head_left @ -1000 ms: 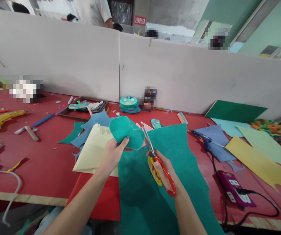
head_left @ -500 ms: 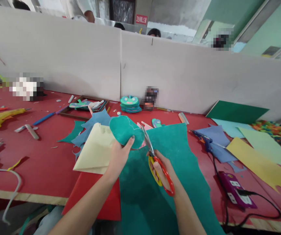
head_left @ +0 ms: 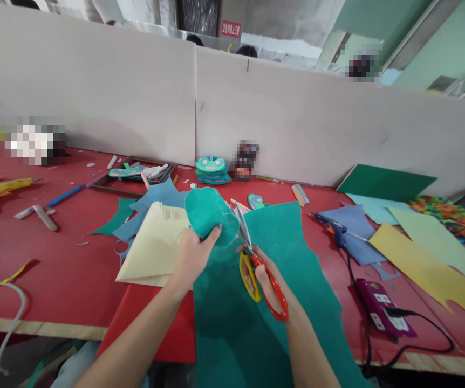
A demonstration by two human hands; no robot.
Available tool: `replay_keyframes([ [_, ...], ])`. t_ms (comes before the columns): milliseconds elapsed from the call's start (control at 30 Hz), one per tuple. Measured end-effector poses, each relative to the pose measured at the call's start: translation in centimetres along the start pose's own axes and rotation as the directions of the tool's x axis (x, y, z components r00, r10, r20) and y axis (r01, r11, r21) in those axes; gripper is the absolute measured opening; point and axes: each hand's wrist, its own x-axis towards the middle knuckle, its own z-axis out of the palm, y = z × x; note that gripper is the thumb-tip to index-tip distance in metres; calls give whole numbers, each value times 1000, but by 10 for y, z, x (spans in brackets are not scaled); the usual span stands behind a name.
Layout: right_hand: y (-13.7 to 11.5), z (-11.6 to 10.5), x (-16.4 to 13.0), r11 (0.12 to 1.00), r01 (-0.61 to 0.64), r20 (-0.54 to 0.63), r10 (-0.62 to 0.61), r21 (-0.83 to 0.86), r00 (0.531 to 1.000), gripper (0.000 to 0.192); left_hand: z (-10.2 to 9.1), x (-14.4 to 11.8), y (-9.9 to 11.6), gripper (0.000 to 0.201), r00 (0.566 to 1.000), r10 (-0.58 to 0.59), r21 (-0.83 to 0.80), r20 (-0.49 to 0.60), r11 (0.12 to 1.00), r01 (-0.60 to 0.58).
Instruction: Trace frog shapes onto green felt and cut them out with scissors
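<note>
From my head view, little has shifted over the last second: the rounded teal cutout (head_left: 209, 215) has tilted a touch more upright in my left hand (head_left: 194, 257), and the scissors (head_left: 257, 264) have edged closer to its right edge, so I judge the trimming of this shape is still under way, with the blades right against it.

My left hand is closed on the cutout's lower edge, thumb in front and fingers behind, holding it up just above centre frame. My right hand (head_left: 271, 280) is curled through the red and yellow handles; the blades look nearly together, pointing up toward the cutout.

Beneath both hands lies the large teal felt sheet (head_left: 293, 269), running to the bottom edge. A cream sheet (head_left: 155, 248) sits left of centre on the red desk (head_left: 54, 264).
</note>
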Motion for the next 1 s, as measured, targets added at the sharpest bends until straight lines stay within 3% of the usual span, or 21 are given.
replay_keyframes([
  [200,-4,1,-2,1000,-13,-45,12,-20,999,64,-4,3,0,26,1000,-11,-13,13,1000,11],
  [500,0,-2,-2,999,-29,5,30,-36,1000,60,-9,6,-1,27,997,-47,-42,53,998,49],
  [1000,-1,1,-2,998,-35,-29,34,-55,999,57,-11,8,-3,25,992,-82,-132,98,987,95],
])
